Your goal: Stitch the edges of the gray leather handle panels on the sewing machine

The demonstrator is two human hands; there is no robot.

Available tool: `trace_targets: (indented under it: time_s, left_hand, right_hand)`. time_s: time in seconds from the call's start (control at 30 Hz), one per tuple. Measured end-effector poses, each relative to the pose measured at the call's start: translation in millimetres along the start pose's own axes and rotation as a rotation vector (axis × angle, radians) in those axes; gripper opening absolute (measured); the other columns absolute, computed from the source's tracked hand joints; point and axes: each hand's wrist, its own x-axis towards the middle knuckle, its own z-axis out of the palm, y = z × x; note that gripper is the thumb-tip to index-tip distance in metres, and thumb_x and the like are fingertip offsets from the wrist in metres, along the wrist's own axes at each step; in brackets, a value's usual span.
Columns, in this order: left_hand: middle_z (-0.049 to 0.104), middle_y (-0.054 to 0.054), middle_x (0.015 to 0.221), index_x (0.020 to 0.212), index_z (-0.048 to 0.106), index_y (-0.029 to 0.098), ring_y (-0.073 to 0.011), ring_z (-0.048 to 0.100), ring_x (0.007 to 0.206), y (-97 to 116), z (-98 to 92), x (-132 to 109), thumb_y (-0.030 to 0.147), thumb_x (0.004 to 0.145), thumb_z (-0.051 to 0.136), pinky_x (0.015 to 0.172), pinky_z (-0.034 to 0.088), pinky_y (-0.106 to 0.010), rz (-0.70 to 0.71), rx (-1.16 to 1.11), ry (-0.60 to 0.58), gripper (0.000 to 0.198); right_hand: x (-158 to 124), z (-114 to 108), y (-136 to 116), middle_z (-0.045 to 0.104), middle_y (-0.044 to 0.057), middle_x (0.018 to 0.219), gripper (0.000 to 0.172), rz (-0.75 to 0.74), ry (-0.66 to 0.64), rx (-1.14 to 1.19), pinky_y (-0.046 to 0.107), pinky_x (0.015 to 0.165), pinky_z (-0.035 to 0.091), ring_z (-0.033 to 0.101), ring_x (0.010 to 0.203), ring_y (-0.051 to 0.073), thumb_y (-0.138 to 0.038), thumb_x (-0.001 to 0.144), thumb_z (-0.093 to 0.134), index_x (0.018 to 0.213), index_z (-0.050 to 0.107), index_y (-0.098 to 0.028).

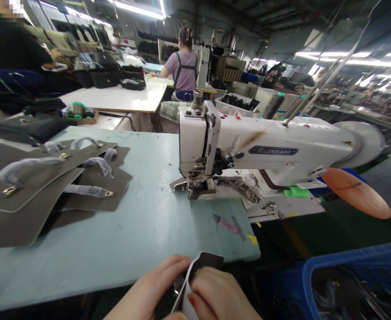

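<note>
At the table's front edge, both hands grip one dark bag panel (pixel 212 258) with a pale reverse side, bent upright between them. My left hand (pixel 155 282) is closed on its left side, and some metal hardware glints close to those fingers. My right hand (pixel 217 291) presses into the fold with curled fingers. Beyond them stands a white sewing machine (pixel 242 142), with a small dark curved piece (pixel 178 184) beside its needle area. Pink thread snips (pixel 227 224) lie on the table right of centre. Stacked at left are several similar panels (pixel 35 182) with plastic-wrapped handles and gold-coloured fittings.
The pale blue table (pixel 142 240) spans the front. A blue plastic basket (pixel 309 271) with dark pieces inside stands low at right. An orange disc (pixel 355 191) hangs under the machine's handwheel. Behind, a person in a purple shirt (pixel 184 71) sits; another person's arm (pixel 32 49) shows upper left.
</note>
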Motion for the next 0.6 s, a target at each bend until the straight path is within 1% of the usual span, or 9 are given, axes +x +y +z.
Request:
trace_targets:
  time_s: [0.03,0.1,0.13,0.2,0.3,0.4,0.47,0.53,0.6]
  left_hand:
    - [0.064,-0.007,0.131,0.132,0.057,0.029,-0.0252,0.062,0.116,5,-3.1,0,0.045,0.086,0.062,0.097,0.05,-0.029,0.008,0.055,-0.044,0.049]
    - [0.07,-0.004,0.12,0.126,0.061,0.03,-0.0208,0.067,0.106,11,-7.5,2,0.033,0.09,0.058,0.094,0.051,-0.025,-0.029,0.125,-0.124,0.037]
    - [0.072,-0.002,0.114,0.123,0.063,0.031,-0.0182,0.069,0.102,11,-8.0,3,0.028,0.092,0.053,0.092,0.052,-0.023,-0.055,0.142,-0.143,0.032]
    - [0.075,0.0,0.106,0.118,0.066,0.031,-0.0159,0.07,0.095,8,-5.2,3,0.024,0.094,0.048,0.088,0.053,-0.02,-0.079,0.176,-0.12,0.03]
    - [0.075,-0.003,0.103,0.117,0.065,0.027,-0.0173,0.072,0.091,0,5.9,1,0.024,0.095,0.044,0.083,0.055,-0.023,-0.031,0.289,-0.033,0.031]
    - [0.075,-0.007,0.106,0.116,0.065,0.021,-0.0207,0.073,0.091,-3,14.0,1,0.022,0.094,0.044,0.081,0.058,-0.026,0.071,0.425,0.004,0.031]
    - [0.076,-0.008,0.103,0.112,0.066,0.018,-0.021,0.073,0.088,0,12.1,2,0.021,0.093,0.046,0.079,0.058,-0.025,0.139,0.457,0.009,0.028]
    - [0.076,-0.009,0.097,0.109,0.067,0.018,-0.0202,0.074,0.085,6,4.0,3,0.024,0.095,0.045,0.079,0.058,-0.024,0.209,0.423,-0.02,0.027]
    - [0.076,-0.008,0.094,0.108,0.069,0.02,-0.0198,0.074,0.084,14,-6.7,3,0.03,0.097,0.042,0.079,0.057,-0.023,0.265,0.36,-0.09,0.03]
  right_hand:
    - [3,2,2,0.07,0.006,0.091,0.032,-0.035,-0.047,-0.003,0.023,0.074,0.049,0.065,0.08,0.017,-0.034,0.1,0.036,0.089,0.061,-0.018]
    - [5,4,8,0.071,0.008,0.099,0.035,-0.087,-0.077,0.01,0.025,0.08,0.051,0.066,0.088,0.019,-0.037,0.101,0.034,0.097,0.063,-0.018]
    - [5,5,10,0.072,0.008,0.102,0.035,-0.103,-0.083,0.016,0.025,0.083,0.051,0.066,0.09,0.019,-0.037,0.102,0.033,0.1,0.063,-0.019]
    - [3,5,12,0.072,0.007,0.101,0.032,-0.093,-0.07,-0.017,0.024,0.081,0.051,0.067,0.089,0.018,-0.034,0.101,0.034,0.101,0.063,-0.02]
    - [-1,13,10,0.071,0.007,0.084,0.033,-0.041,0.043,-0.19,0.024,0.066,0.05,0.067,0.075,0.019,-0.032,0.099,0.035,0.089,0.063,-0.019]
    - [-3,26,10,0.068,0.008,0.07,0.051,-0.044,0.205,-0.355,0.027,0.051,0.043,0.064,0.061,0.021,-0.054,0.098,0.031,0.082,0.063,-0.018]
    - [-3,31,12,0.069,0.007,0.069,0.061,-0.065,0.251,-0.378,0.028,0.048,0.04,0.063,0.058,0.02,-0.062,0.098,0.025,0.081,0.063,-0.018]
    - [-4,29,15,0.071,0.006,0.072,0.062,-0.159,0.202,-0.345,0.027,0.05,0.041,0.063,0.06,0.018,-0.056,0.101,0.02,0.08,0.064,-0.018]
    - [-8,22,18,0.072,0.004,0.074,0.06,-0.273,0.085,-0.289,0.024,0.052,0.042,0.064,0.063,0.015,-0.046,0.105,0.017,0.079,0.064,-0.019]
